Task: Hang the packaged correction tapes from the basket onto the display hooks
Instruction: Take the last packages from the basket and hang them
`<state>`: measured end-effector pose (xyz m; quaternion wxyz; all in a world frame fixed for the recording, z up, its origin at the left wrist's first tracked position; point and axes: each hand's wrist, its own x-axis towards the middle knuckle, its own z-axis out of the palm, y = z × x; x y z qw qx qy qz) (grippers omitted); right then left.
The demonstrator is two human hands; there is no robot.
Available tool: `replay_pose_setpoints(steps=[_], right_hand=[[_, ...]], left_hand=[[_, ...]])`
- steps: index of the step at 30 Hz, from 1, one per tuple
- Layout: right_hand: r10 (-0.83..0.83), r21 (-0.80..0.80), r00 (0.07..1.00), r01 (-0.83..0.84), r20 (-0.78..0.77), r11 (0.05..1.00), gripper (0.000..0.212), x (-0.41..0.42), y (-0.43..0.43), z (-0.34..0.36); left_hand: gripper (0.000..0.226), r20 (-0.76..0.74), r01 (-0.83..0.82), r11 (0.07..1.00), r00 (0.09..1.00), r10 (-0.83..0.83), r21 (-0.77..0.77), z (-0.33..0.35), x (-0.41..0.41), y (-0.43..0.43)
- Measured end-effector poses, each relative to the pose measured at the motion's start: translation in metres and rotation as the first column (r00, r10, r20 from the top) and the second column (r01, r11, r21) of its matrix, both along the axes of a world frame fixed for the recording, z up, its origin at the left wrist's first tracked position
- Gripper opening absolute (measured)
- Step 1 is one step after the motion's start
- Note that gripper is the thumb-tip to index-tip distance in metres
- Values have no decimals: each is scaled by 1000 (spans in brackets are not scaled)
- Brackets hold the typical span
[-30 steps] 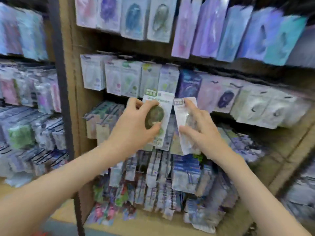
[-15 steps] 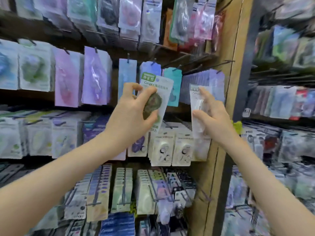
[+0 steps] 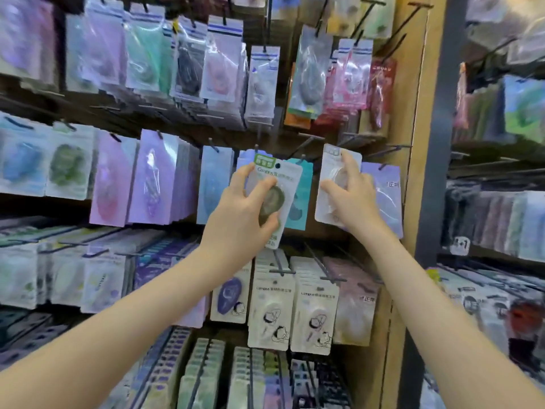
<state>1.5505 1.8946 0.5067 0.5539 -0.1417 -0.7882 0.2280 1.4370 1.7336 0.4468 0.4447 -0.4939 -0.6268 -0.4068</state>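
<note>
Your left hand (image 3: 239, 214) grips the green pack (image 3: 290, 180), your right hand (image 3: 351, 196) the white pack (image 3: 328, 178). Both packs are upright, holes on top. Bare hooks (image 3: 389, 148) lie just above and farther in. The white pack seems nearer one, though blur hides which.

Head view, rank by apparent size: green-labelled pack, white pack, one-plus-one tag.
1. Green-labelled pack in the left hand, slightly larger.
2. White pack in the right hand; close, and the hands cover both, so unsure.
3. 1+1 tag, clearly smallest.
</note>
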Motion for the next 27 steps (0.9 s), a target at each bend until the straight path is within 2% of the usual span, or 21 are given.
replay_pose_setpoints(steps=[8, 14, 20, 27], right_hand=[[-51, -46, 994, 56, 96, 997, 65, 5, 2, 10], [-133, 22, 941, 133, 310, 991, 62, 28, -2, 27], [-156, 58, 889, 146, 430, 988, 65, 36, -6, 45], [-26, -49, 932, 47, 362, 998, 62, 37, -5, 32]], left_hand=[[53, -16, -13, 999, 1000, 12, -52, 1, -9, 4], [53, 25, -30, 998, 999, 31, -59, 4, -13, 4], [52, 47, -25, 999, 999, 26, -35, 7, -16, 7], [51, 36, -21, 999, 999, 22, -33, 9, -11, 5]])
